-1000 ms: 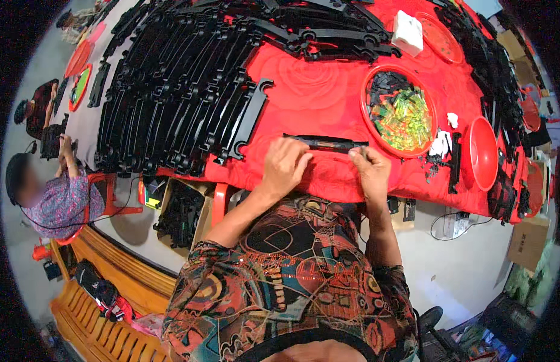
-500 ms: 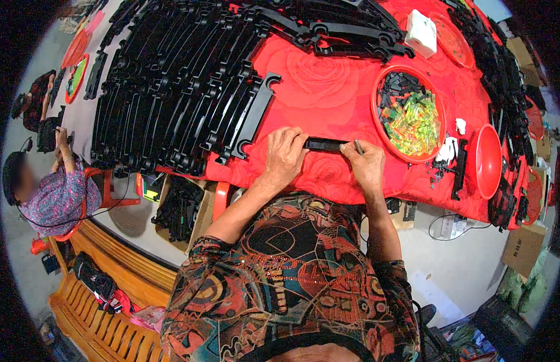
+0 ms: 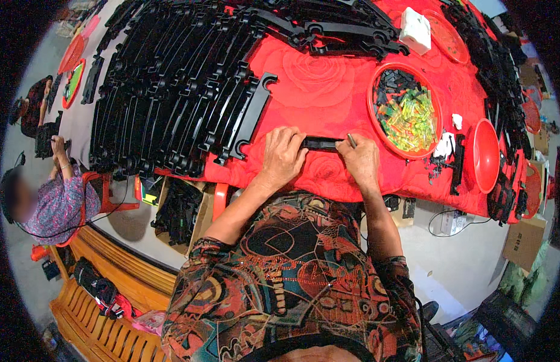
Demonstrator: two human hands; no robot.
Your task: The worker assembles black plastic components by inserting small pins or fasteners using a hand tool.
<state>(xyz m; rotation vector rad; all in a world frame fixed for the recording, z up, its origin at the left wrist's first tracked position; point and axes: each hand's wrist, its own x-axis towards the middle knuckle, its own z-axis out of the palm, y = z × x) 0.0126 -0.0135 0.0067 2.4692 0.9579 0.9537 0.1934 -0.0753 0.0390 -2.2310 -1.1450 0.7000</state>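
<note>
A black plastic strip (image 3: pixel 320 143) lies level near the table's front edge, gripped at both ends. My left hand (image 3: pixel 282 155) is closed round its left end, knuckles up. At the right end my right hand (image 3: pixel 359 160) pinches the strip, and a short thin grey tool (image 3: pixel 352 140) sticks up between its fingers. What the tool's lower tip touches is hidden by the fingers. Left of my hands, long black plastic frames (image 3: pixel 251 114) lie side by side in stacked rows.
On the red cloth (image 3: pixel 304 72) to the right stands a red basin (image 3: pixel 374 120) of small black pieces and yellow-green clear pieces. Beyond it are a tilted red bowl (image 3: pixel 486 155) and a white tissue pack (image 3: pixel 416 30). A co-worker (image 3: pixel 54 202) sits at far left, near a wooden bench (image 3: pixel 105 314).
My right hand has shifted slightly left along the strip, and the tool in it leans a little differently. My left hand keeps its hold. The whole view has moved slightly.
</note>
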